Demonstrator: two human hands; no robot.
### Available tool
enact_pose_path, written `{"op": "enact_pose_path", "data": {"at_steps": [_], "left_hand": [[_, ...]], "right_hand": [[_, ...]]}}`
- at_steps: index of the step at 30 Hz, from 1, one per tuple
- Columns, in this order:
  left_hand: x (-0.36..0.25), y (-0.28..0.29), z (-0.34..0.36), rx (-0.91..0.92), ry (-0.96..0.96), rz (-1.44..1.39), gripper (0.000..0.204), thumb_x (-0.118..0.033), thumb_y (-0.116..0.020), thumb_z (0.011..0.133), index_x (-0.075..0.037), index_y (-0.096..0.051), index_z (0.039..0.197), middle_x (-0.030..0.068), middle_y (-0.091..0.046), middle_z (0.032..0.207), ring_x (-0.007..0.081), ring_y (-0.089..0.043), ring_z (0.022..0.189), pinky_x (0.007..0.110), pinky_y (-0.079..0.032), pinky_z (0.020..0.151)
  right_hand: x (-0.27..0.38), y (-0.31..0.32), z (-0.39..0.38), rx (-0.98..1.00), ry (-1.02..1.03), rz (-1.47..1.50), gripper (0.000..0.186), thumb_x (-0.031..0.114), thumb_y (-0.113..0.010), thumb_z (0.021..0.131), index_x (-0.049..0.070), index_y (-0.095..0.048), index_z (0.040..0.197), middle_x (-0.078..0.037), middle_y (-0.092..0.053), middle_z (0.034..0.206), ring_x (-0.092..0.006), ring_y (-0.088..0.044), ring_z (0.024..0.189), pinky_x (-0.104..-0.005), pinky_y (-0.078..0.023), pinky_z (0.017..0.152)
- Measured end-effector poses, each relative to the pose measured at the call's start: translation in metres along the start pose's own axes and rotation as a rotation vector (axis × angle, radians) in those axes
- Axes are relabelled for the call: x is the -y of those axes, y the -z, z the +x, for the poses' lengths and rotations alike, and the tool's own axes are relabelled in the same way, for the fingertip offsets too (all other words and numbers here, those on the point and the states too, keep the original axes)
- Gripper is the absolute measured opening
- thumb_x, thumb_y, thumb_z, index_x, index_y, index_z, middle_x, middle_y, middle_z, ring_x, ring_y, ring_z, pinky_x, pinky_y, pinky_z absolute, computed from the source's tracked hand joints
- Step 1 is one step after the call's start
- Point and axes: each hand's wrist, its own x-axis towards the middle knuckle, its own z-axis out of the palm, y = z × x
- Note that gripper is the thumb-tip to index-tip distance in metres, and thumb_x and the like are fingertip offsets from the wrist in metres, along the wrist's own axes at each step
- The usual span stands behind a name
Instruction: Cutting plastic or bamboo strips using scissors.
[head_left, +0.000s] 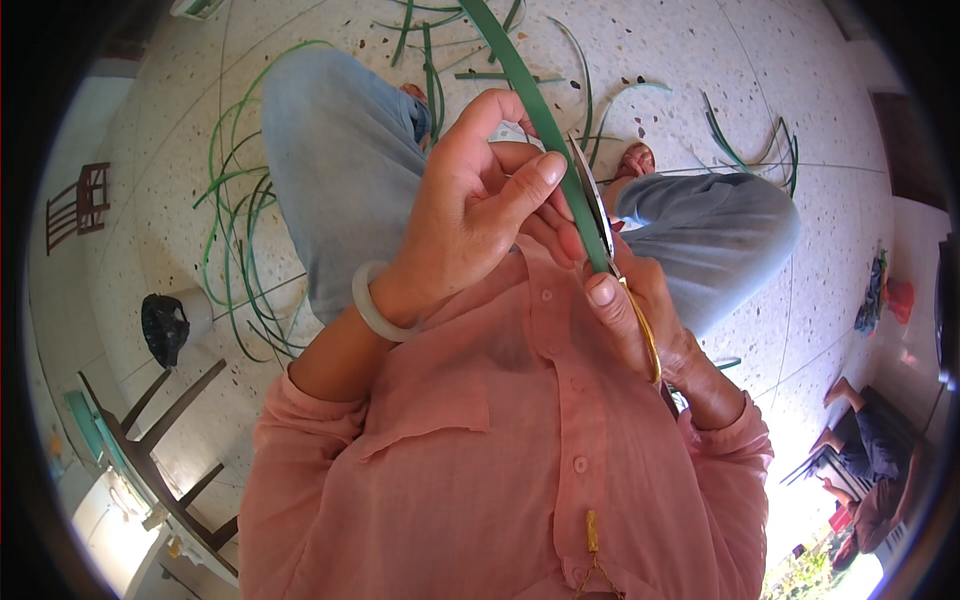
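Note:
A long flat green strip [530, 95] slants from the top of the view down between my hands. My left hand [475, 210], wearing a pale bangle [372, 305], pinches it between thumb and fingers. In my right hand [645, 295] is a pair of scissors [600, 210] with gold-coloured handles and silver blades. The blades point away from me and lie along the right edge of the strip. The strip's near end sits by my right thumb, close to the scissors' pivot. Whether the blades bite into the strip I cannot tell.
Loose green strips [245, 255] lie coiled on the speckled floor left of my knees, with more cut pieces [500, 76] ahead. A dark chair [165, 440] and a black bag [166, 330] are at the left. Another person [870, 450] is at the far right.

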Motion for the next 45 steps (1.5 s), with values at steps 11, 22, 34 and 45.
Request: {"op": "enact_pose_path", "data": {"at_steps": [11,22,34,45], "left_hand": [[0.004,-0.006,-0.003,-0.018,0.018,-0.009,0.022,-0.006,-0.045,0.098,-0.003,-0.029,0.113,0.0177,-0.06,0.07,0.024,-0.066,0.055,0.03,-0.057,0.047],[0.002,-0.011,-0.002,-0.016,-0.001,-0.017,0.024,-0.003,-0.044,0.098,-0.004,-0.027,0.115,0.0179,-0.06,0.072,0.0242,-0.066,0.055,0.03,-0.056,0.046],[0.005,-0.011,-0.002,0.007,-0.008,-0.009,0.024,-0.005,-0.043,0.099,-0.004,-0.026,0.116,0.0188,-0.062,0.075,0.0237,-0.066,0.057,0.029,-0.056,0.047],[0.009,-0.013,-0.002,0.0,0.038,-0.037,0.044,-0.005,-0.045,0.098,-0.005,-0.022,0.136,0.0176,-0.062,0.076,0.0237,-0.066,0.058,0.03,-0.056,0.05]], "right_hand": [[0.008,-0.007,0.005,-0.037,0.068,-0.231,0.052,-0.005,-0.06,0.079,0.0,-0.048,0.13,-0.006,-0.056,0.09,-0.0194,-0.055,0.08,-0.0319,-0.045,0.074],[-0.009,-0.015,0.006,-0.187,0.227,-0.136,0.052,-0.016,-0.045,0.079,-0.003,-0.051,0.129,-0.007,-0.058,0.086,-0.017,-0.056,0.075,-0.0289,-0.048,0.067],[-0.013,-0.012,0.004,-0.189,0.229,-0.161,0.052,-0.016,-0.039,0.079,-0.003,-0.053,0.127,-0.007,-0.057,0.082,-0.016,-0.057,0.073,-0.0285,-0.049,0.067],[-0.025,-0.015,0.007,-0.244,0.299,-0.097,0.041,-0.014,-0.041,0.084,-0.004,-0.055,0.122,-0.006,-0.057,0.08,-0.0163,-0.055,0.071,-0.0292,-0.047,0.064]]}}
